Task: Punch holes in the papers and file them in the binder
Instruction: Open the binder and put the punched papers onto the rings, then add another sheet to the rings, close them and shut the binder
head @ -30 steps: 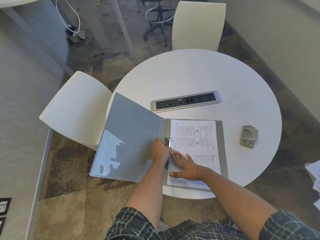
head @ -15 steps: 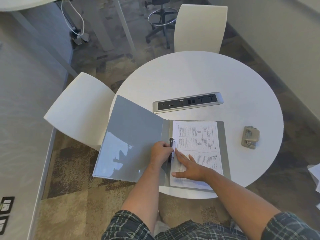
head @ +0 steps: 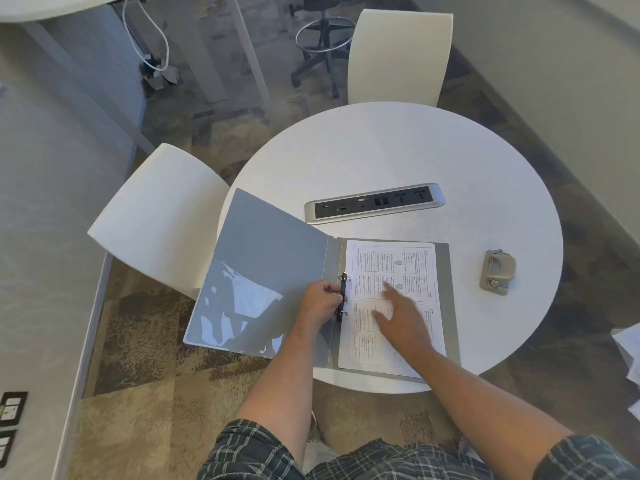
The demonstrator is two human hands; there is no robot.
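The right hand (head: 403,318) has lifted off the printed white papers (head: 391,303), fingers loosely spread. The left hand (head: 320,301) still pinches the open grey binder's (head: 263,258) black ring clasp (head: 343,289); filing looks nearly finished. A beige hole punch (head: 497,271) sits beyond.

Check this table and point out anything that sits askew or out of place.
The binder is the odd one: its open front cover juts past the table edge, unsupported, above a chair. A few loose sheets lie on the floor to the right. The papers sit squarely on the rings; the hole punch lies flat.
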